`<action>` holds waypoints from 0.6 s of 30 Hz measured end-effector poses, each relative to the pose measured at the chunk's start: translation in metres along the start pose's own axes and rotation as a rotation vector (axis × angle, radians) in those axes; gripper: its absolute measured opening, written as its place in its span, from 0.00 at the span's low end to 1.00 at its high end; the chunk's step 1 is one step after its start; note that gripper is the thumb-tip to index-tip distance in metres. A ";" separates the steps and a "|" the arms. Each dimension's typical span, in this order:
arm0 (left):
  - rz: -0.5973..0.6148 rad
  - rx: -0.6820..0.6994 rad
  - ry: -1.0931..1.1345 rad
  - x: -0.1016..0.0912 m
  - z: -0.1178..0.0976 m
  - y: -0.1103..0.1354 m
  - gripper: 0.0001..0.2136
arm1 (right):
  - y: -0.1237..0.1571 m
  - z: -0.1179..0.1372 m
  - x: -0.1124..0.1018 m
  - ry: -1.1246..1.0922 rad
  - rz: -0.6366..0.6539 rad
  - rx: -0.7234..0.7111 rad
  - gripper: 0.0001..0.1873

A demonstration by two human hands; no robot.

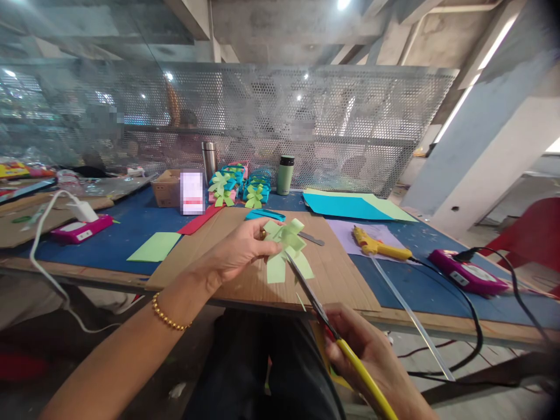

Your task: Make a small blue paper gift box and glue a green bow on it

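Observation:
Between the thumb and fingers of my left hand [251,245] is a light green paper bow [286,242], its two tails hanging down over a brown cardboard sheet [336,283]. My right hand [363,344] grips scissors [321,315] with a yellow handle. Their blades reach up to the middle of the bow, between its tails; I cannot tell whether they touch the paper. A thin green sliver [301,301] is near the cardboard's front edge. Behind the bow lie a flat grey metal tool [312,238] and a folded blue paper strip [265,215].
Finished-looking green bows on blue paper pieces [256,195] stand at the back beside a green flask [286,175] and steel bottle [209,157]. On the right, a yellow glue gun [380,248] with a clear glue stick lies near a purple power strip [468,273]. Green paper [154,247] is left.

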State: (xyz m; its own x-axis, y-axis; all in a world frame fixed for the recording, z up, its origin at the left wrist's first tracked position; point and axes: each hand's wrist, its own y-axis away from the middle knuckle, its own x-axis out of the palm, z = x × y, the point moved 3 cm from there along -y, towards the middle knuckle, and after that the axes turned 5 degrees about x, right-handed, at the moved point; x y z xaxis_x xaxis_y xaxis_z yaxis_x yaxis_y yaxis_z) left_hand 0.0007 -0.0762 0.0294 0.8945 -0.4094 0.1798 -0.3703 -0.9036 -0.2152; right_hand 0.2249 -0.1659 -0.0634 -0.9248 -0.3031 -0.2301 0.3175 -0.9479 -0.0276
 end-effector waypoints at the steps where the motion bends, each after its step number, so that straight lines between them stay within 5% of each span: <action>1: -0.003 -0.002 -0.002 0.000 0.000 0.000 0.19 | 0.000 -0.001 0.000 -0.008 -0.005 -0.002 0.24; 18: 0.017 0.010 -0.030 0.006 -0.007 0.000 0.15 | 0.001 -0.006 -0.005 -0.053 0.022 0.000 0.24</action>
State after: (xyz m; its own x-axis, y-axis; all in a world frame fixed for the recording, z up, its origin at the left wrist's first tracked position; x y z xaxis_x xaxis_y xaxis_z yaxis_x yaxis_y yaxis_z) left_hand 0.0044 -0.0795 0.0373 0.8951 -0.4210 0.1468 -0.3836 -0.8950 -0.2276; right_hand 0.2306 -0.1646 -0.0681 -0.9273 -0.3289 -0.1786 0.3382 -0.9408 -0.0234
